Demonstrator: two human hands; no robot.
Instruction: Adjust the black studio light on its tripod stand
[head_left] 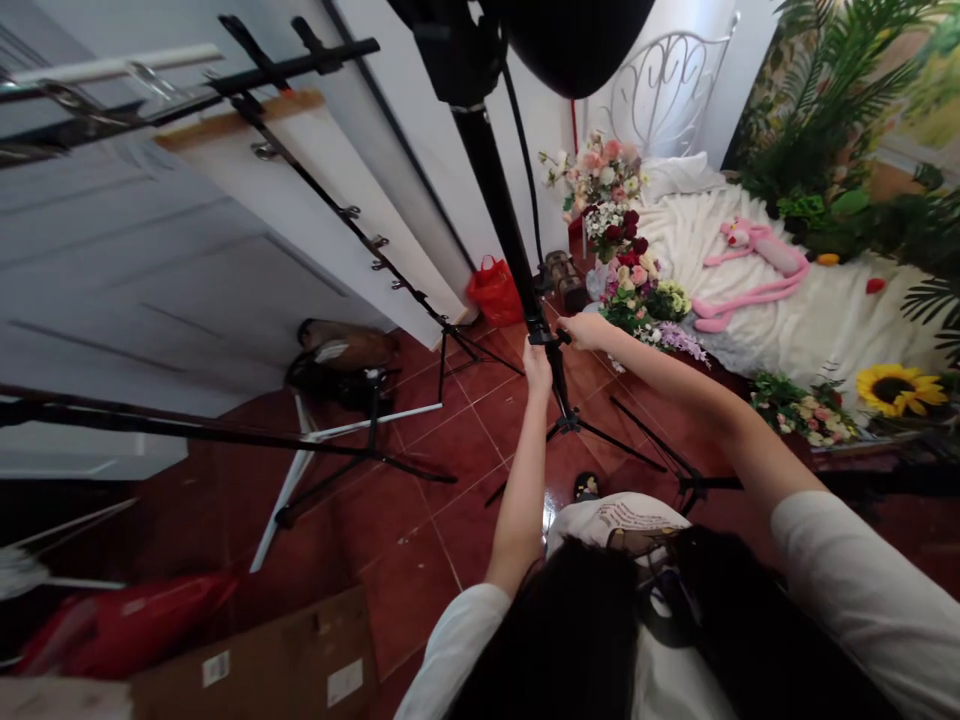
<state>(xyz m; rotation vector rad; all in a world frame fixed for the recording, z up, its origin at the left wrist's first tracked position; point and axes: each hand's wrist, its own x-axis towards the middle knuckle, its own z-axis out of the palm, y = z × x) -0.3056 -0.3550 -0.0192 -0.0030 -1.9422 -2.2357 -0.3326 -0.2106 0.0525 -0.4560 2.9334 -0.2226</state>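
A black light stand rises in front of me, with a large dark lamp head at its top and a cable hanging beside the pole. My left hand is wrapped round the pole just below a collar. On the right side of that collar, my right hand has its fingers closed at a small black knob. The stand's tripod legs are spread on the red tiled floor.
At left are a backdrop stand with clamps, a white panel and a cardboard box. A red bag sits behind the pole. Rightward, flowers and a pink plush toy lie on a white-draped bed.
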